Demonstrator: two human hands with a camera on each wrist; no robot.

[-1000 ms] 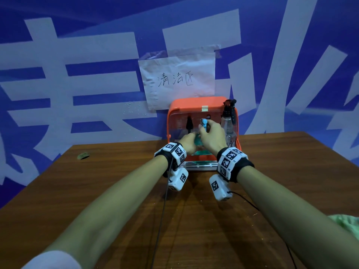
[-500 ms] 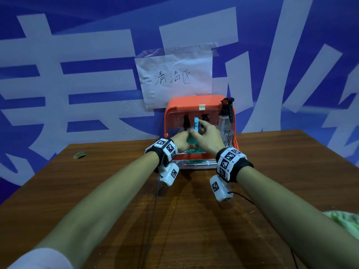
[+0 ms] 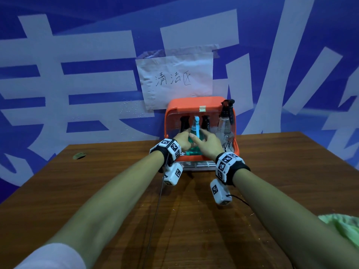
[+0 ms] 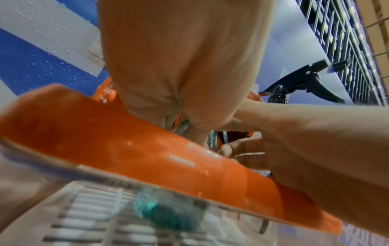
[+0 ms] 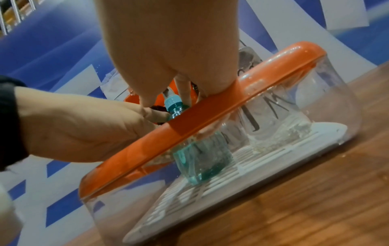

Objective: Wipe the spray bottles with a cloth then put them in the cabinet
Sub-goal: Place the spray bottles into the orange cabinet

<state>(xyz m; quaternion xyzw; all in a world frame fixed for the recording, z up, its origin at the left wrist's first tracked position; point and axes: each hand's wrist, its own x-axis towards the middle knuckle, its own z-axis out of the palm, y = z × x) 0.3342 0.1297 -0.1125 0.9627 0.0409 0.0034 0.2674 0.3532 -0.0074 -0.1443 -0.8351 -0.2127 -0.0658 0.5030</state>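
Both hands point(image 3: 196, 141) steady teal bottle point(image 5: 202, 159) inside cabinet point(image 3: 196, 105).

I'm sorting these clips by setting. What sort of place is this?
Probably a staged cleaning station, not a home: a wooden table against a blue printed banner, a taped handwritten paper sign, and a small orange cabinet holding spray bottles.

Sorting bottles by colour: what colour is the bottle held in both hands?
Teal bottle with a light blue sprayer; clearest in the right wrist view.

Handwritten paper sign point(image 3: 175, 80), wooden table point(image 3: 291, 162)
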